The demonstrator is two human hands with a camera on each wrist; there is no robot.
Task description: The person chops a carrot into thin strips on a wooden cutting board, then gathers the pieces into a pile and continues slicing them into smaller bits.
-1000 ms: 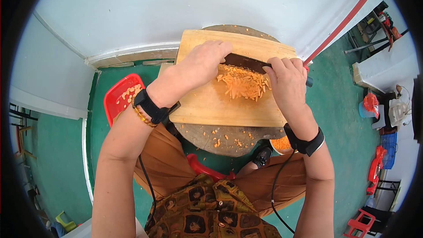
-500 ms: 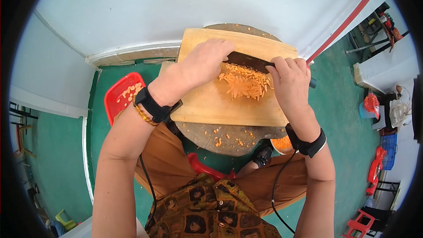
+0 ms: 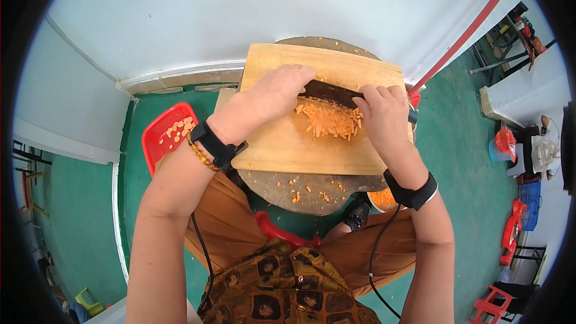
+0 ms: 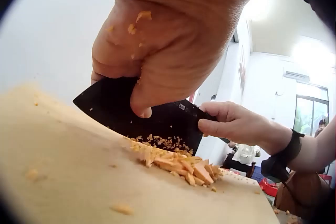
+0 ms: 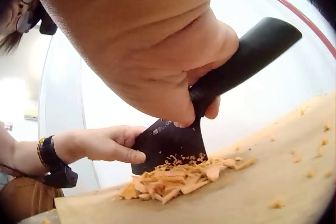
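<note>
A black cleaver (image 3: 331, 93) stands edge-down on a wooden cutting board (image 3: 288, 153), just behind a pile of chopped orange carrot strips (image 3: 330, 120). My left hand (image 3: 273, 93) pinches the far end of the blade, thumb on the near face in the left wrist view. At the other end, my right hand (image 3: 384, 114) grips the black handle (image 5: 257, 50) close to where it meets the blade. Fine orange crumbs stick to the blade's lower part, and a few bits cling to the left palm.
The board lies on a round wooden block (image 3: 294, 189) strewn with crumbs. A red basin (image 3: 157, 135) with orange slices stands to the left. By the right knee is a bowl of orange bits (image 3: 382, 199). A white wall (image 3: 198, 18) rises behind the board.
Over the last half second, both hands and the cleaver have shifted slightly nearer to me and left, closer against the carrot pile. Both holds look unchanged.
</note>
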